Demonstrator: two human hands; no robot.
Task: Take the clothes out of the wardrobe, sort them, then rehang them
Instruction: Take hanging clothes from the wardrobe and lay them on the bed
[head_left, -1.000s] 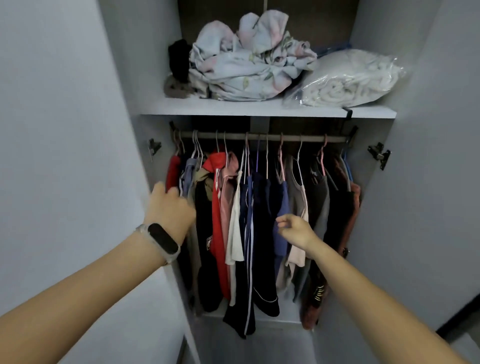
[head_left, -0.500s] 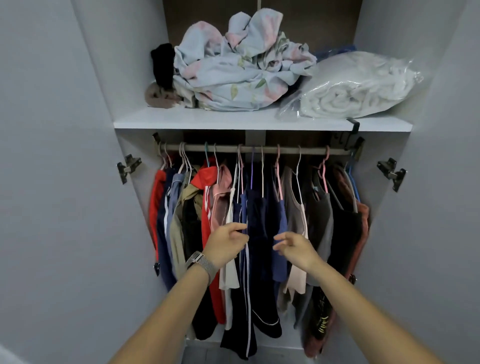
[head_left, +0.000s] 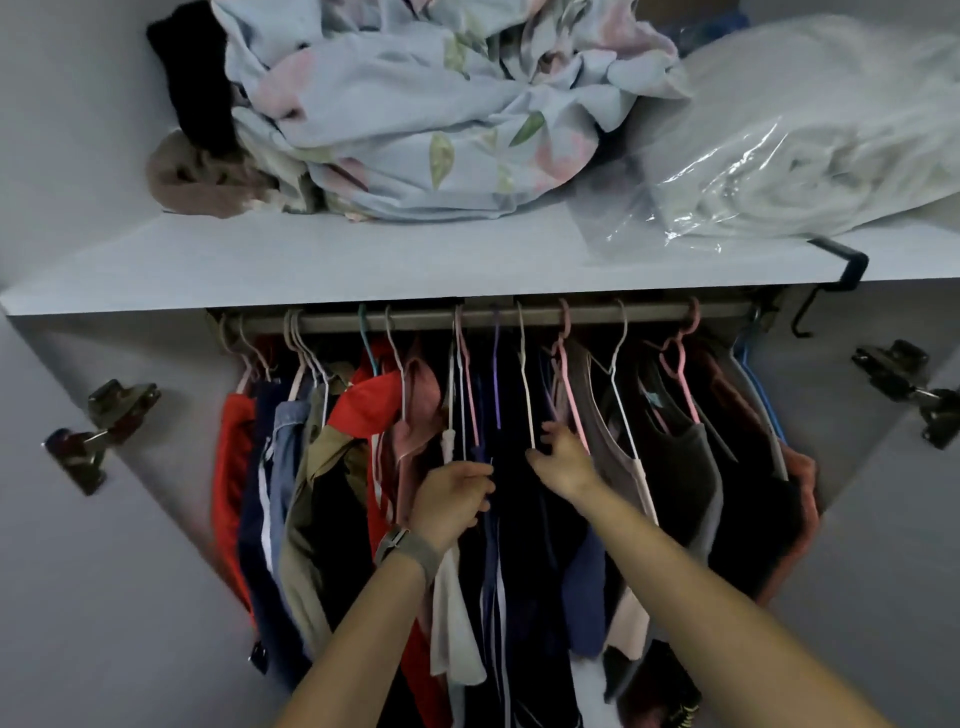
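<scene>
Many clothes hang on thin hangers from the rail (head_left: 649, 316) in the open wardrobe, among them a red garment (head_left: 231, 467), a denim one (head_left: 285, 441), dark navy garments (head_left: 514, 519) in the middle and a grey top (head_left: 670, 467) to the right. My left hand (head_left: 452, 501), a band on its wrist, curls its fingers round the edge of the navy garments just below the hanger necks. My right hand (head_left: 563, 460) reaches in beside it with its fingers parted, touching a white hanger (head_left: 525, 395) and a pink hanger (head_left: 571, 395). The two hands are a palm's width apart.
The shelf (head_left: 311, 270) above the rail carries crumpled floral bedding (head_left: 415, 104), a dark bundle (head_left: 192, 88) and a clear plastic bag of white fabric (head_left: 805, 156). A black hook (head_left: 841, 275) clips on the shelf edge. Door hinges (head_left: 114, 410) (head_left: 904, 379) stick out on both side walls.
The view has moved closer and tilted up. My left hand came from the left door edge to the middle garments and curled its fingers; my right hand rose toward the hanger necks.
</scene>
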